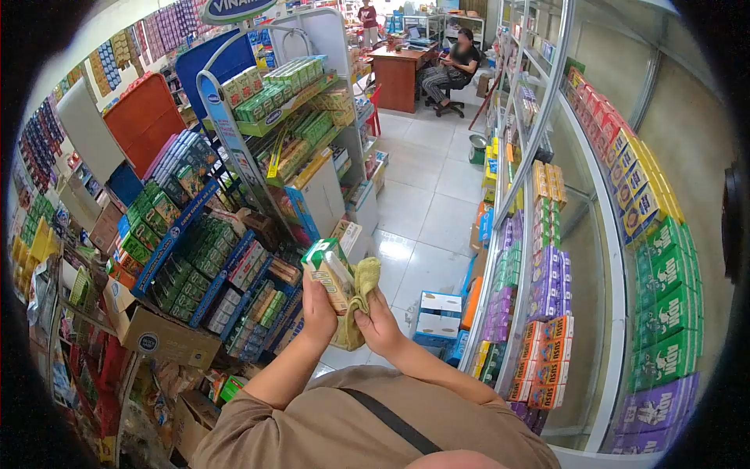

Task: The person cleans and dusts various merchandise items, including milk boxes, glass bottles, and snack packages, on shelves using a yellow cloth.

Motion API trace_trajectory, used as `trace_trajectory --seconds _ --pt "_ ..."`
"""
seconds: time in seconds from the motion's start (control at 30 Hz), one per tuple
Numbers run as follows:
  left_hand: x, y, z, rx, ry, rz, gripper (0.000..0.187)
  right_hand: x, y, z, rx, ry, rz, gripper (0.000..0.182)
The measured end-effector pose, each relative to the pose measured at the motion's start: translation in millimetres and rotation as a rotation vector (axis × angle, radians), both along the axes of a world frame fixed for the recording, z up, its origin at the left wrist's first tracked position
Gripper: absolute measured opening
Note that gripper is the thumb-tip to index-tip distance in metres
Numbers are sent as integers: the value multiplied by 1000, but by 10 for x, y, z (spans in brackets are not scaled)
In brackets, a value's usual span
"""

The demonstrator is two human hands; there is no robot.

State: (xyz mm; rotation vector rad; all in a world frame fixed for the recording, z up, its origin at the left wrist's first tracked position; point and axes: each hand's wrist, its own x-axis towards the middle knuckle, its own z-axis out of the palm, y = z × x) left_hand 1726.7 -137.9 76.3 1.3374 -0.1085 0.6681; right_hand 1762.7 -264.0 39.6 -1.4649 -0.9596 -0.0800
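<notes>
In front of my chest, a small green and cream drink-carton pack (328,273) is held up, tilted. My left hand (317,311) grips its near left side, fingers closed around it. A yellow-green cloth (365,280) is bunched in my right hand (380,324) and lies against the right side of the pack. Part of the cloth hangs down below, between my two hands. The fingers of both hands are partly hidden behind what they hold.
To the left stand a tall drinks rack (293,102) and a lower rack of cartons (187,258). Shelves with stacked green boxes (664,305) and orange packs (541,361) line the right. A tiled aisle (414,180) leads to a desk (398,74) and a seated person (457,66).
</notes>
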Motion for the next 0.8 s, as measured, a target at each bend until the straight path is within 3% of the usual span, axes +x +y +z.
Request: trace_trajectory --seconds 0.13,0.17,0.27,0.4,0.5,0.7,0.73,0.8 --pt "-103 -152 -112 269 89 37 48 16 5 36 241 113 -63 60" --pt "-165 -183 -183 358 130 89 45 15 -42 59 173 45 -132 63" --pt "-155 -248 -236 106 208 -16 45 49 -186 204 -42 -166 -299 79" --pt "-180 2 -172 -56 273 -136 52 109 -203 282 -147 -169 -49 92" --pt "-202 154 -227 -41 306 -139 63 152 -217 345 -179 -168 14 88" --pt "-301 290 203 -21 374 -310 78 173 -268 220 173 763 407 58" --pt "-318 283 268 3 389 -276 75 188 -260 126 182 653 376 49" --pt "-246 339 368 50 374 -274 69 190 -229 56 175 551 320 46"
